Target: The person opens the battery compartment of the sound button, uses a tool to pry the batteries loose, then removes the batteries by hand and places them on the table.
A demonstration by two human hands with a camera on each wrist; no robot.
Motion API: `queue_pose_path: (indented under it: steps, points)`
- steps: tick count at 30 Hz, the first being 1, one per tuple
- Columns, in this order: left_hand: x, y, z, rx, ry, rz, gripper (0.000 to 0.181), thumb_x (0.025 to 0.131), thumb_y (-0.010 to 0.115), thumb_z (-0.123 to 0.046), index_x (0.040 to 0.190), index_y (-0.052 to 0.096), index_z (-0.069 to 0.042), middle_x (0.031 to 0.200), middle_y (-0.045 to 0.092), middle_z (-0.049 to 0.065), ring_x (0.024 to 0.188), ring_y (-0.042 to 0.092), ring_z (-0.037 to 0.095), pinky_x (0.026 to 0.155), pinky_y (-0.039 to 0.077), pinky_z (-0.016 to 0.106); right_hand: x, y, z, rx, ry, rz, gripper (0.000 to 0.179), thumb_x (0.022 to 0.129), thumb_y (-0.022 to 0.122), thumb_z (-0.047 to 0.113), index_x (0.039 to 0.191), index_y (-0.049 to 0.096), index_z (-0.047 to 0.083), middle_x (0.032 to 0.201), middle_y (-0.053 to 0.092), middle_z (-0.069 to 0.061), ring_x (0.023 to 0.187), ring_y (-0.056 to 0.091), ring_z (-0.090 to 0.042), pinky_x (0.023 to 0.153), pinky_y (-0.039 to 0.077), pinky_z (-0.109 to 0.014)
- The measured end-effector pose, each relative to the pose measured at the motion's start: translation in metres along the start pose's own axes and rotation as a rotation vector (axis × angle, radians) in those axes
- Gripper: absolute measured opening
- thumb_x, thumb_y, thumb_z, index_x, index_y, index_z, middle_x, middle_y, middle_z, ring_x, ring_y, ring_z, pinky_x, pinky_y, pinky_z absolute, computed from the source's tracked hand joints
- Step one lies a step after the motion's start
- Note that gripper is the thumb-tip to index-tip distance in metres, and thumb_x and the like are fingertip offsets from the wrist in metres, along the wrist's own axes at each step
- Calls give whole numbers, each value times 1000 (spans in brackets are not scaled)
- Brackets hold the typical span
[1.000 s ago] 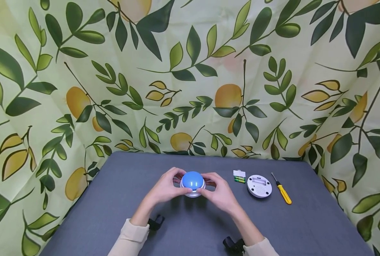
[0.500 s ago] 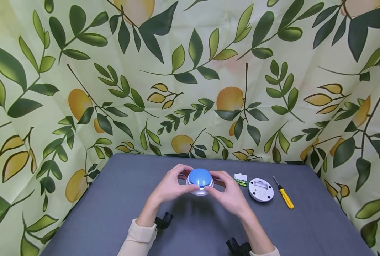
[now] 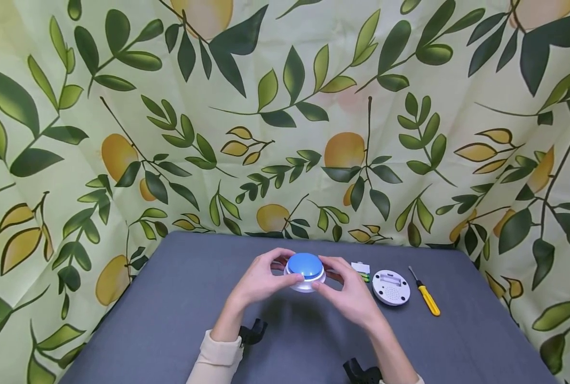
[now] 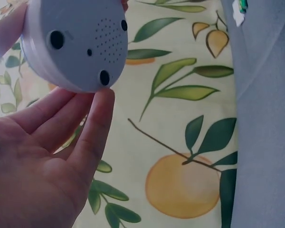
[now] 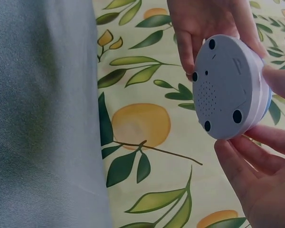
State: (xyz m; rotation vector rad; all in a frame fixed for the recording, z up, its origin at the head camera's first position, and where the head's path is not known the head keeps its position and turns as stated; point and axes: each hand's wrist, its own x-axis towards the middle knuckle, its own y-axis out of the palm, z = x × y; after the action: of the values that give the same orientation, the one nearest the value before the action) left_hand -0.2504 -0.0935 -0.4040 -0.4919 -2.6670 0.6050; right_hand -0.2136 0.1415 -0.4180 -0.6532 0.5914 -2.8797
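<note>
A round push button [image 3: 304, 265] with a blue dome and white base is held up over the table, dome upward. My left hand [image 3: 264, 277] grips its left side, thumb at the near rim and fingers behind. On the opposite side my right hand [image 3: 349, 290] holds it the same way. Seen from below in the left wrist view, the white base [image 4: 80, 42] has dark round feet and a patch of speaker holes. In the right wrist view, the fingers of both hands sit around the edge of that base [image 5: 223, 90].
To the right lies a second white round device [image 3: 391, 288], underside up, its battery slot exposed. Beyond it is a yellow-handled screwdriver [image 3: 428, 300]. Green batteries [image 3: 364, 277] and a small white cover [image 3: 360, 268] lie behind my right hand. A leaf-patterned cloth [image 3: 285, 133] hangs behind the grey table [image 3: 194, 277].
Both hands have carried the push button a little to the right, and its shadow has spread farther from it. My right hand now partly covers the batteries. The view has shifted slightly.
</note>
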Motion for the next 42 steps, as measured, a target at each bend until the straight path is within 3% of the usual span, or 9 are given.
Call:
queue_pose_path:
  steps: [6,13,22,26,33,38,42]
  points:
    - [-1,2,2,-56,-18,-7,47,87,81,-31,125,66,-8,115,69,5,101,65,20,93,52,39,-3,1,-2,19,3,12,65,83,86,23,139,59,6,128,62,-4,118,62,-22,103,48,-38]
    - [-2,5,2,-107,-25,-26,44,91,76,-35,122,66,-6,116,68,8,103,69,23,95,53,45,-5,3,-2,49,-62,52,70,83,86,20,144,55,7,128,61,-5,117,61,-23,103,48,-36]
    - [1,11,2,-104,1,-88,37,95,71,-36,117,68,-6,106,68,7,95,67,18,87,54,32,-4,1,-1,55,-66,-20,56,86,83,17,137,63,13,124,66,-3,110,65,-23,97,52,-36]
    - [3,12,2,-117,35,-76,35,99,68,-32,119,67,-4,106,69,9,93,68,22,85,55,31,-2,-1,-2,31,-91,-77,51,86,82,13,134,65,10,120,68,-4,107,67,-24,92,55,-35]
    - [5,12,2,-241,55,10,39,99,67,-23,129,61,3,112,66,16,101,68,40,88,56,30,-2,-5,0,99,17,-113,45,90,79,15,132,66,7,117,70,-9,105,68,-24,85,56,-27]
    - [5,11,3,-252,85,35,43,99,68,-22,132,58,4,116,64,18,103,68,32,89,55,32,-2,-7,1,113,69,-111,42,93,76,20,132,66,10,119,69,-8,106,67,-22,87,54,-26]
    - [4,10,2,-231,78,30,45,96,72,-21,132,59,2,117,64,15,103,67,25,90,55,31,-1,-9,-1,163,78,-93,40,94,74,18,132,65,6,117,69,-13,97,70,-24,85,57,-33]
